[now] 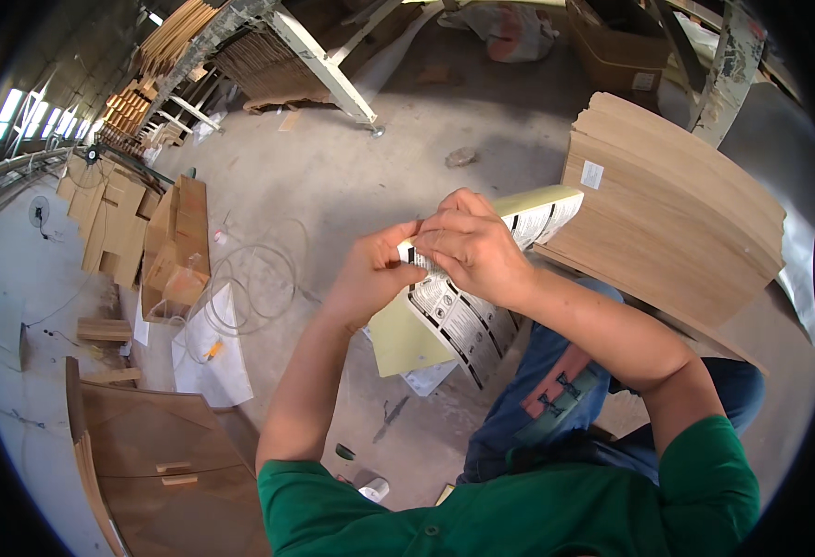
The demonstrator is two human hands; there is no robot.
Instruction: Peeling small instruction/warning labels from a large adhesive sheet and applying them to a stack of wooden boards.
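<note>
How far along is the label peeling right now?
Both hands, left and right, pinch the top edge of the label sheet. Done: its yellow backing already hangs partly separated at the lower left. Left: the upper part near the fingers remains joined, and the wood panel stack stands untouched alongside.

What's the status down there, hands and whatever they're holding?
Left hand and right hand both pinching the printed black-and-white label sheet with pale yellow backing, held in mid-air. Stack of light wooden panels alongside, at right. Nothing blocking.

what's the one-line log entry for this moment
left hand: pinching label sheet | right hand: gripping sheet top | boards: stacked at right
</note>
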